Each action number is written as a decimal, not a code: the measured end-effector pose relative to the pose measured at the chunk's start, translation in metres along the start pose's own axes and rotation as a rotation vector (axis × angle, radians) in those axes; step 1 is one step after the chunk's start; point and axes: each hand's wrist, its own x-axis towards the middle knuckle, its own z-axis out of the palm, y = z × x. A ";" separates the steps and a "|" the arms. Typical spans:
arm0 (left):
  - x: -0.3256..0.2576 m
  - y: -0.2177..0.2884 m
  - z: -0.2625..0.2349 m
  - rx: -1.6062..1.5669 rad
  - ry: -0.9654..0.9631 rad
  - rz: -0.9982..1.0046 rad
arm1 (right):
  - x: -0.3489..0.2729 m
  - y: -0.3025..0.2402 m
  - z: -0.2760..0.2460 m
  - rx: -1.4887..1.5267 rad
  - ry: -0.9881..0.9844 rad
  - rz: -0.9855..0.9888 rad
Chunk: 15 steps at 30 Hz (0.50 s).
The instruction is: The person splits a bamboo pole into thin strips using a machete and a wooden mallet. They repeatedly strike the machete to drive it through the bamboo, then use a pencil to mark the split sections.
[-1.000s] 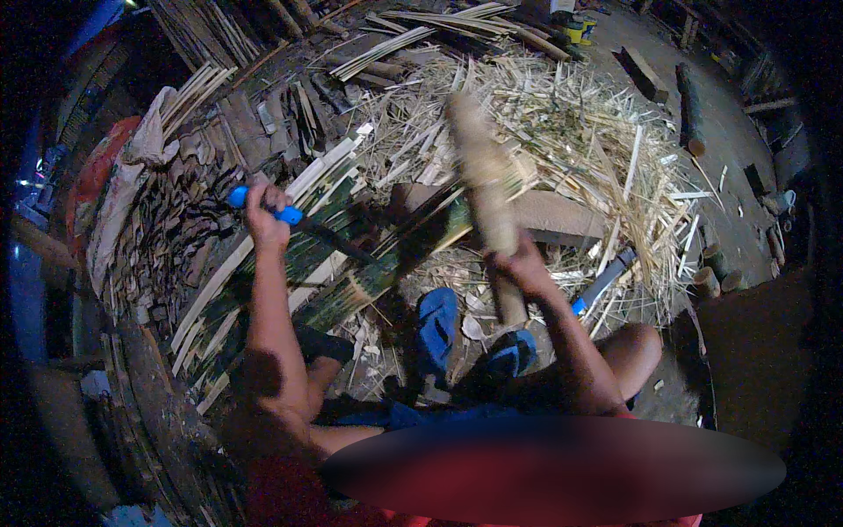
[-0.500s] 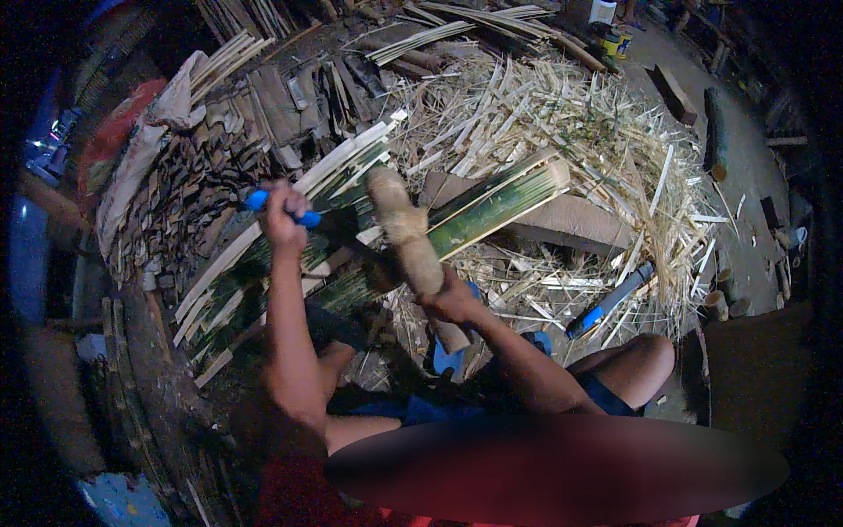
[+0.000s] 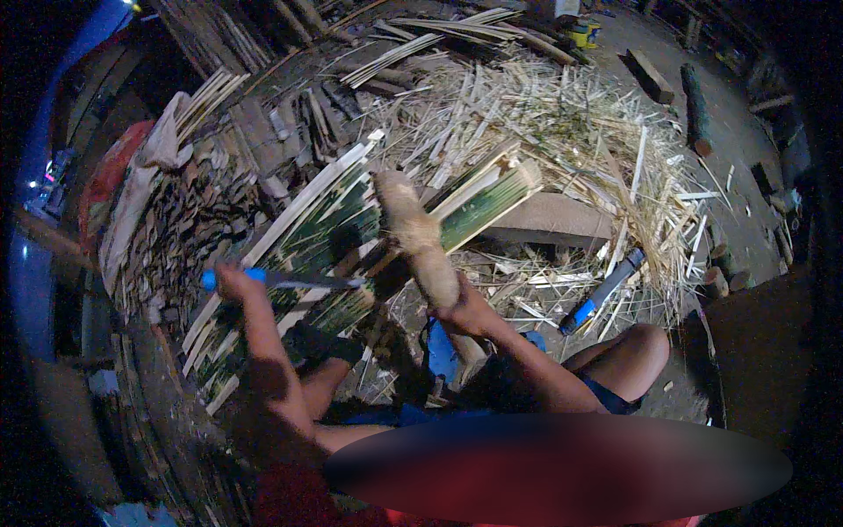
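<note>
My left hand [image 3: 235, 283] is closed round the blue handle of a knife [image 3: 312, 281]. Its long blade points right, over split green bamboo strips [image 3: 325, 230] that fan out on the left. In my right hand [image 3: 468, 307] is a thick wooden club [image 3: 430, 263], gripped near its lower end. The club is tilted, with a worn, frayed waist at its middle, and hides part of the bamboo behind it. A green bamboo piece [image 3: 490, 206] with pale split edges lies just right of the club, its far end against a wooden block [image 3: 553, 218].
A heap of pale shavings [image 3: 527, 105] spreads beyond the bamboo. On it, at right, lies a dark tool with a blue end [image 3: 601, 292]. Stacked wood pieces [image 3: 198, 211] stand at left beside a sack [image 3: 132, 220]. A log [image 3: 695, 110] lies far right.
My left hand has come down and left with the knife, and its blade now shows clearly. The club stays in my right hand at a similar tilt. The whole view has shifted slightly.
</note>
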 end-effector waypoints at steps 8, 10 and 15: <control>-0.190 -0.023 0.153 0.110 -1.014 0.198 | -0.079 0.010 -0.111 0.184 0.514 0.061; -0.268 -0.023 0.202 0.214 -1.340 0.358 | -0.076 0.020 -0.127 0.205 0.589 0.039; -0.400 -0.034 0.250 -0.211 -1.850 0.760 | -0.077 0.064 -0.149 0.408 0.527 0.031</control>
